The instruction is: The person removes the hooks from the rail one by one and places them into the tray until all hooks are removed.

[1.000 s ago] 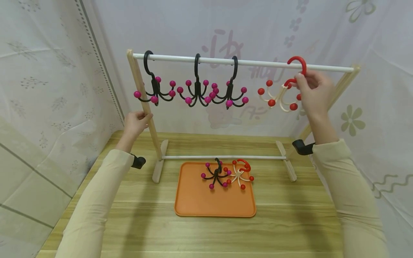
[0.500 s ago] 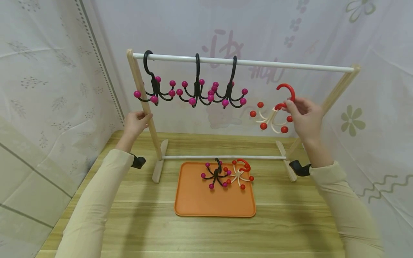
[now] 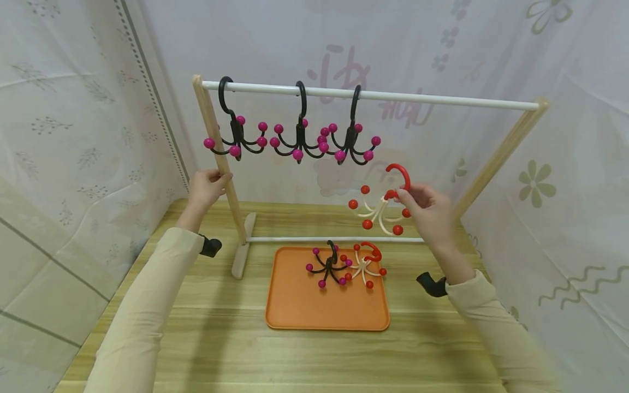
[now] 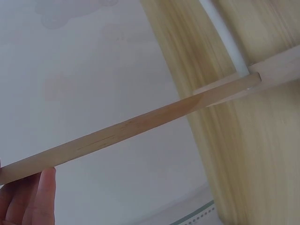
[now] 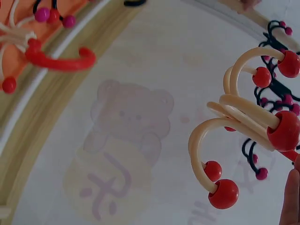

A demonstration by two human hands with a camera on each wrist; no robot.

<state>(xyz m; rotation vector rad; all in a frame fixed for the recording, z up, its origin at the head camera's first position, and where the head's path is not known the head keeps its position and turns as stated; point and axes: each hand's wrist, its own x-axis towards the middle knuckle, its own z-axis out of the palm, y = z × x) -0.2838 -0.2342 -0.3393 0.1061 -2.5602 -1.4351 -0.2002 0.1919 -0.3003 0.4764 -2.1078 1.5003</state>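
My right hand (image 3: 429, 213) pinches the red hook of a cream multi-arm hanger (image 3: 380, 210) with red ball tips, held in the air below the rack's white top rail (image 3: 442, 100). In the right wrist view the same hanger (image 5: 239, 117) fills the right side, a fingertip (image 5: 291, 197) at its neck. My left hand (image 3: 207, 192) grips the rack's left wooden post (image 3: 231, 191); the left wrist view shows fingers (image 4: 44, 197) against that post (image 4: 126, 133). Three black hangers with magenta balls hang on the rail, one near the left post (image 3: 237, 134), two farther right.
An orange tray (image 3: 304, 311) lies on the wooden table (image 3: 236, 349), holding a black hanger (image 3: 330, 266) and another cream hanger with a red hook (image 3: 363, 266). The rack's lower white rail (image 3: 295, 239) runs behind the tray. A patterned curtain (image 3: 275, 33) backs the scene.
My right hand has brought the red-hooked hanger down and left, away from the top rail toward the tray. The middle black hangers have swung slightly. My left hand stays on the post.
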